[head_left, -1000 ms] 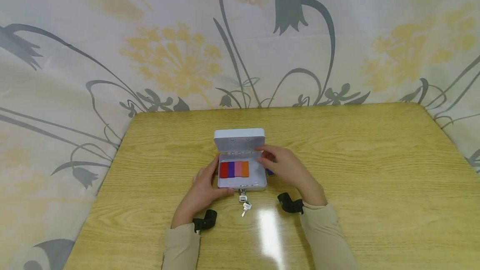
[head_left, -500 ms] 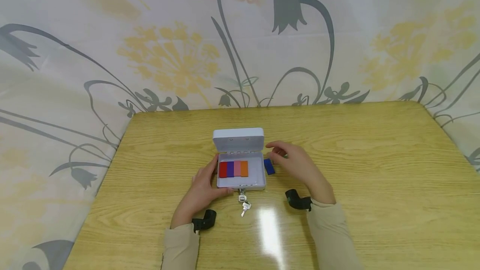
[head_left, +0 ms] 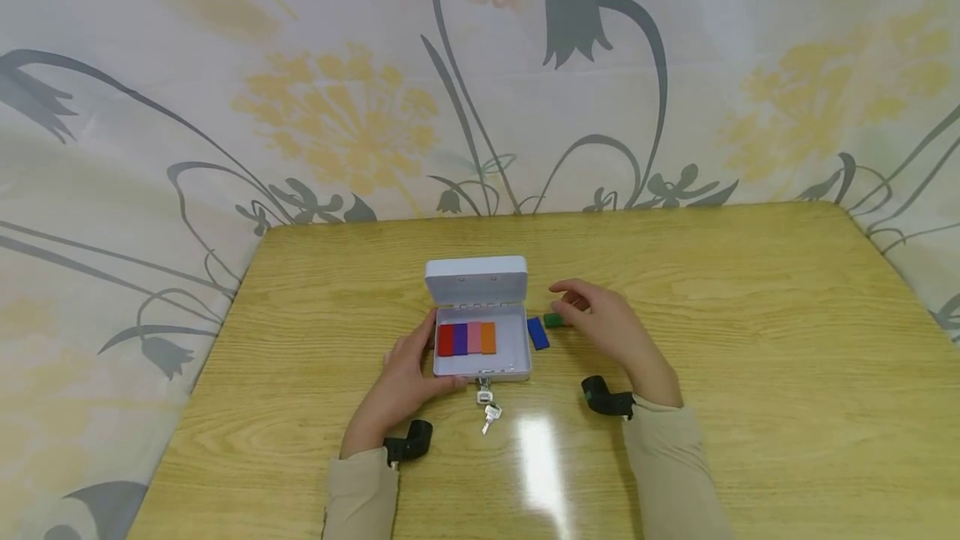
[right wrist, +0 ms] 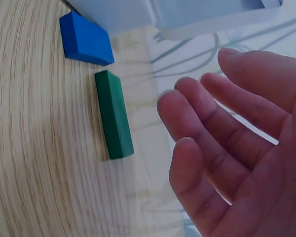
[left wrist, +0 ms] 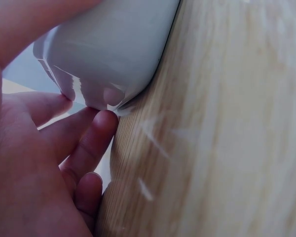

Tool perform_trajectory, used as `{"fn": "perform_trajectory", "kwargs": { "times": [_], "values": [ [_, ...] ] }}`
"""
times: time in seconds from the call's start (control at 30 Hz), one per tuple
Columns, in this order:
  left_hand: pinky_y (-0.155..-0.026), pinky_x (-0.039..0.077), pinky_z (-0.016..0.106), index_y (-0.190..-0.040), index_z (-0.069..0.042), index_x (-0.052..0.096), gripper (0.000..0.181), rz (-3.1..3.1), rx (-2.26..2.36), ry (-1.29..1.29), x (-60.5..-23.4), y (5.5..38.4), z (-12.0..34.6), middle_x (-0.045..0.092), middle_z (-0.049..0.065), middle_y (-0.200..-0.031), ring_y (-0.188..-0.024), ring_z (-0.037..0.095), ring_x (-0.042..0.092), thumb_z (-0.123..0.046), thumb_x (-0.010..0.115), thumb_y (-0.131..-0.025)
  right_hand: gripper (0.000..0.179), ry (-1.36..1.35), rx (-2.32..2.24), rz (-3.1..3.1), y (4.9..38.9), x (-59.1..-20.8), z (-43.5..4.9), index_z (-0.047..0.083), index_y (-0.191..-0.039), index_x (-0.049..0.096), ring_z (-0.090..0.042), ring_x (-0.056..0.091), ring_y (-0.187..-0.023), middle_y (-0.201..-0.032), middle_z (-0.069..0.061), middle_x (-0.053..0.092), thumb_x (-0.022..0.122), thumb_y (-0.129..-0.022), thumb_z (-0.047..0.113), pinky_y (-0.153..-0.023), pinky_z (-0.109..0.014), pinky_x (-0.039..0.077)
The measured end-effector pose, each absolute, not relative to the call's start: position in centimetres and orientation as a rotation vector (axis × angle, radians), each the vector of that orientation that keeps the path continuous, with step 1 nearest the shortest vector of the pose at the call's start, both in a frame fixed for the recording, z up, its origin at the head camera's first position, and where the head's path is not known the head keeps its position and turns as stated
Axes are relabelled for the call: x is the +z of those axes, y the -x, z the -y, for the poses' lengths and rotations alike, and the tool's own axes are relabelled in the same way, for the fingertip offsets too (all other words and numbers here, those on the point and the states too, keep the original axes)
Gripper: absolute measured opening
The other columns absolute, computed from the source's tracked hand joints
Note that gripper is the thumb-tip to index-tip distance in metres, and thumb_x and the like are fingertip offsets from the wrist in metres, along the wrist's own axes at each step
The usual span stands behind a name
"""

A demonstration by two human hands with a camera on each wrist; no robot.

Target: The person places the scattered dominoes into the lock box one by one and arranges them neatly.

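Note:
A small white cash box (head_left: 513, 347) stands with its lid (head_left: 476, 269) raised. Inside lie a red block (head_left: 446, 340), a purple block (head_left: 460, 339), a pink block (head_left: 474, 337) and an orange block (head_left: 488, 337), side by side on the left. My left hand (head_left: 400, 383) holds the box at its left front corner, thumb along the front, fingertips against the side wall (left wrist: 103, 49). Loosely curled fingers of my right hand (head_left: 606, 330) hold nothing, hovering by a green block (right wrist: 114, 118). Between it and the box, a blue block (right wrist: 86, 40) lies on the table.
Keys (head_left: 491, 417) hang from the lock at the box's front, lying on the wooden table (head_left: 750, 357). A patterned flower sheet (head_left: 675, 65) rises behind the table's far edge. Each wrist carries a black camera (head_left: 606, 397).
My right hand has moved right, out of the box and past the blue block, over to the green one. Blue and green blocks now show. The left hand stays on the box.

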State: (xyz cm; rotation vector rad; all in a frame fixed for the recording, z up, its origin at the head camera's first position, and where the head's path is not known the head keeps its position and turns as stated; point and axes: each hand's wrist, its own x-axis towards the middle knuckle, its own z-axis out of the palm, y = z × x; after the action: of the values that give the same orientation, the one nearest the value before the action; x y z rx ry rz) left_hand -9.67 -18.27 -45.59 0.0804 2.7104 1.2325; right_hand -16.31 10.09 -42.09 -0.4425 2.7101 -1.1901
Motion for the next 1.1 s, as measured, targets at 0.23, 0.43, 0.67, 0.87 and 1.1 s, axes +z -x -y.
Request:
{"fn": "perform_trajectory", "kwargs": {
  "times": [0.23,0.43,0.67,0.87,1.1],
  "values": [
    [-0.09,0.025,0.04,-0.143,-0.03,0.017,0.104,-2.73,1.231,-0.105,-45.5,9.5,18.1,0.036,-0.005,-0.137,-0.112,0.017,0.032,-0.05,0.076,-0.061,0.032,0.36,-1.137,-2.743,16.4,-42.8,-10.9,0.011,-0.117,0.057,-0.018,0.055,-0.084,-0.096,-0.003,0.06,0.052,-0.09,0.029,-0.069,-0.033,0.043],
    [-0.09,0.025,0.04,-0.143,-0.029,0.017,0.104,-2.734,1.227,-0.102,-45.6,9.5,18.2,0.036,-0.004,-0.138,-0.113,0.017,0.032,-0.05,0.076,-0.061,0.033,0.309,-1.079,-2.762,16.6,-43.2,-11.1,0.01,-0.116,0.057,-0.02,0.053,-0.083,-0.097,-0.006,0.059,0.052,-0.09,0.029,-0.068,-0.034,0.042],
    [-0.089,0.026,0.041,-0.143,-0.031,0.016,0.104,-2.734,1.225,-0.099,-45.5,9.4,18.2,0.034,-0.005,-0.138,-0.113,0.017,0.032,-0.049,0.077,-0.06,0.031,0.288,-1.013,-2.782,16.5,-43.5,-11.0,0.008,-0.113,0.059,-0.022,0.053,-0.083,-0.095,-0.007,0.06,0.053,-0.09,0.028,-0.068,-0.035,0.042],
    [-0.089,0.026,0.04,-0.143,-0.03,0.017,0.103,-2.726,1.24,-0.097,-45.4,9.5,18.2,0.036,-0.006,-0.137,-0.112,0.016,0.032,-0.048,0.077,-0.061,0.03,0.301,-0.986,-2.803,16.4,-43.7,-10.9,0.006,-0.11,0.06,-0.023,0.053,-0.083,-0.095,-0.009,0.06,0.054,-0.089,0.026,-0.071,-0.038,0.042],
    [-0.088,0.026,0.039,-0.143,-0.029,0.017,0.104,-2.723,1.218,-0.079,-45.4,9.6,18.2,0.034,-0.003,-0.139,-0.113,0.017,0.032,-0.048,0.077,-0.061,0.039,0.256,-0.917,-2.796,16.5,-43.6,-10.3,0.004,-0.116,0.056,-0.02,0.049,-0.074,-0.087,-0.006,0.055,0.057,-0.087,0.029,-0.065,-0.034,0.039]
  ]
}}
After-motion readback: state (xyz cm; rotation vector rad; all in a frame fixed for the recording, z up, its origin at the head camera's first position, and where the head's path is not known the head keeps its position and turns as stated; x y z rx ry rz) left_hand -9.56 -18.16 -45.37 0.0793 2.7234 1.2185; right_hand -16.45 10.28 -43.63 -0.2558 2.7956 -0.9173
